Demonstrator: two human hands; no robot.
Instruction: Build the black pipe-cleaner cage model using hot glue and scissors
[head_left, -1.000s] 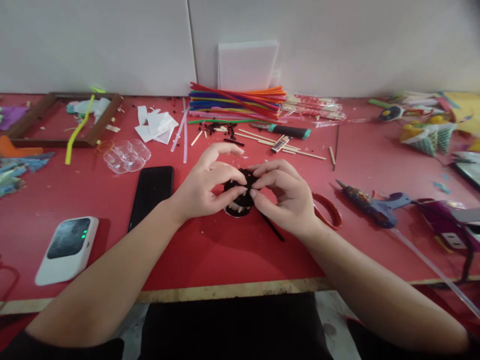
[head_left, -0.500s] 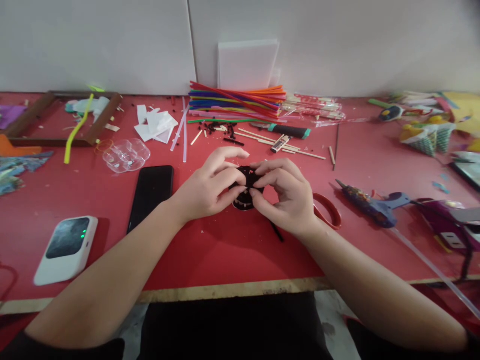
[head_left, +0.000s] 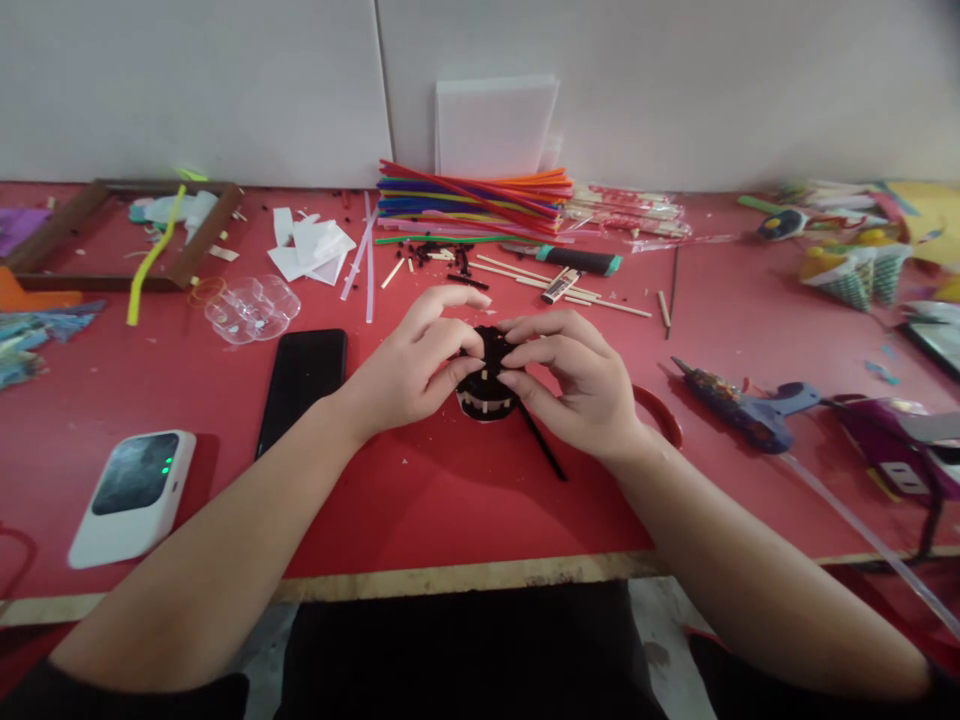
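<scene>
The small piece (head_left: 491, 388) that I hold is black, with pale parts along its lower side. My table (head_left: 450, 510) is red, and its front edge (head_left: 480, 585) is pale brownish. My sleeves (head_left: 150, 692) are black. The bundle of stems (head_left: 472, 203) shows red, orange, blue, yellow and pink. The cutter handle (head_left: 581, 261) is black with turquoise, the phone (head_left: 302, 385) is black, and the cone wrappers (head_left: 851, 278) have a small green-and-white pattern.

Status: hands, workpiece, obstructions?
Left hand, right hand: fingertips pinching small black craft piece. Piece partly covered by fingers. Black stick and red loop close by right hand.
</scene>
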